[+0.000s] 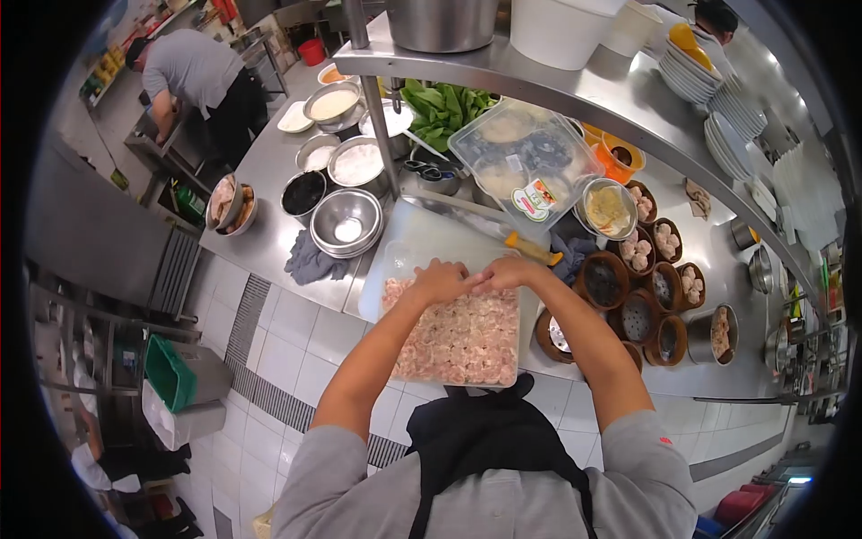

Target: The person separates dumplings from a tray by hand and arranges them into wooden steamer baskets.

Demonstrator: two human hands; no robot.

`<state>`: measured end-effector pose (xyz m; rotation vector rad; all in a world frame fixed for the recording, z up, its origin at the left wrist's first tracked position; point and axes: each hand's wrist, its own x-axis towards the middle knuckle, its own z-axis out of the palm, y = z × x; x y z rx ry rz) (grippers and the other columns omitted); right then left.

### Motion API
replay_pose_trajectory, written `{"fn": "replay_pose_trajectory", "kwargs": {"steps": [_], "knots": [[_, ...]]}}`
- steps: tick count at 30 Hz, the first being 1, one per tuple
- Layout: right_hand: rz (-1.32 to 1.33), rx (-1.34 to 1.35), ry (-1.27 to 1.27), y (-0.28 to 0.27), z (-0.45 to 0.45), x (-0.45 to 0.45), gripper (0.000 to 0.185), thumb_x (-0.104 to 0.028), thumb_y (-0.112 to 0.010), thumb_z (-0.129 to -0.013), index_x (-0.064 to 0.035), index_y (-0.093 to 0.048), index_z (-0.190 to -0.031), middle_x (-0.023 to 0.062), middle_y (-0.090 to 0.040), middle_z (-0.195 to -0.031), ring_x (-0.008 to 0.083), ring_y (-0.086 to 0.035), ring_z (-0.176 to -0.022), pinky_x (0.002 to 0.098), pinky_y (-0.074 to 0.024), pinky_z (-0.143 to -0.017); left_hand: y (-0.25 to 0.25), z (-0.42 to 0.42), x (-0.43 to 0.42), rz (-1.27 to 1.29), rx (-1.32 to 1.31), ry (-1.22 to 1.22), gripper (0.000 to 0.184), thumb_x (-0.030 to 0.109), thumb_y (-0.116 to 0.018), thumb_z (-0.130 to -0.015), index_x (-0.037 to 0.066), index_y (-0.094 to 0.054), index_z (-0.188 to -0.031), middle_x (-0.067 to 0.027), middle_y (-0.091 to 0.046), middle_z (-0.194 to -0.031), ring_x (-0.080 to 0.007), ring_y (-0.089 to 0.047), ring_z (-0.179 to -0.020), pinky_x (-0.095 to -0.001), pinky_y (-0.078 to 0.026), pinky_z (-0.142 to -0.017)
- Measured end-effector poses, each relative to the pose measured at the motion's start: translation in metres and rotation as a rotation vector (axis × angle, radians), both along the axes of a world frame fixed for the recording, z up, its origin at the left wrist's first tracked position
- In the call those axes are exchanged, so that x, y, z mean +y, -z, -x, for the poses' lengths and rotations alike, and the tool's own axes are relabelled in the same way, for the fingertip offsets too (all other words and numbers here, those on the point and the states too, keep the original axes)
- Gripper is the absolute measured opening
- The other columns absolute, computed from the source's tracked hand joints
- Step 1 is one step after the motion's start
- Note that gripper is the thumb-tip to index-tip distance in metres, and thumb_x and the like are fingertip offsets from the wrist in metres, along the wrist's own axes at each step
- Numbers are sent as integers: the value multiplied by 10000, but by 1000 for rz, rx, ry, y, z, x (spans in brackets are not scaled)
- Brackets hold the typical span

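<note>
A clear plastic tray (515, 359) lies on the cutting board, filled with rows of pale pink, lumpy pieces (453, 337) that look like raw meat dumplings. My left hand (444, 281) is over the tray's far part, its fingers bent down among the pieces. Right beside it, my right hand (505, 272) reaches in from the other side, fingers pressed together and meeting the left fingertips. What the fingertips grip, if anything, is hidden. Beyond the hands, a knife with a yellow handle (534, 250) rests on the white cutting board (395, 235).
Bamboo steamers (636, 316) crowd the right side, several with dumplings. A lidded plastic box (525, 157) stands beyond the board. Nested metal bowls (347, 220) and a grey cloth (314, 259) sit left. A steel shelf (557, 76) overhangs the counter. Another person (193, 76) bends over at far left.
</note>
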<state>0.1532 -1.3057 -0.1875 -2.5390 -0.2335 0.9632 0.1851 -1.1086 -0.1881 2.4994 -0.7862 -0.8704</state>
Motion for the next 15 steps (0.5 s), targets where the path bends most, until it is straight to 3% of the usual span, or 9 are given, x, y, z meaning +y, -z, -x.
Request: {"fn": "replay_pose_trajectory", "kwargs": {"steps": [3, 10, 12, 13, 15], "knots": [[119, 44, -45, 3, -3, 2, 717, -737, -591, -737, -129, -711, -1097, 153, -684, -1072, 303, -631, -1025, 402, -465, -884, 0, -3, 1, -70, 30, 62, 767, 744, -342, -862, 121, -691, -1143, -179, -585, -1244, -376, -395, -1284, -698, -238, -1023], [0, 3, -98, 9, -7, -8, 729, -758, -594, -713, -137, -714, -1075, 128, -689, -1047, 284, -630, -1005, 412, -460, -874, -2, 0, -1, -62, -3, 61, 782, 742, -333, -866, 95, -712, -1088, -174, -560, -1272, -371, -370, -1297, -707, -240, -1017], [24, 140, -161, 4, -7, -6, 732, -759, -630, -671, -164, -707, -1089, 112, -691, -1041, 283, -628, -997, 401, -457, -873, 9, 1, -1, 40, -55, 158, 772, 743, -366, -853, 83, -717, -1044, -187, -618, -1172, -374, -476, -1210, -651, -309, -1004], [27, 134, -166, 4, -6, -7, 732, -759, -630, -671, -164, -707, -1089, 112, -691, -1041, 283, -628, -997, 401, -457, -873, 16, 1, -2, 63, -45, 179, 762, 756, -400, -831, 88, -720, -1009, -191, -669, -1060, -368, -582, -1086, -572, -381, -963], [-1, 109, -190, 9, -2, -8, 764, -761, -658, -633, -176, -695, -1122, 106, -690, -1056, 287, -625, -1010, 392, -451, -881, 17, 7, -4, 57, -82, 196, 760, 759, -404, -827, 97, -720, -1025, -199, -676, -1038, -368, -605, -1047, -544, -387, -958]]}}
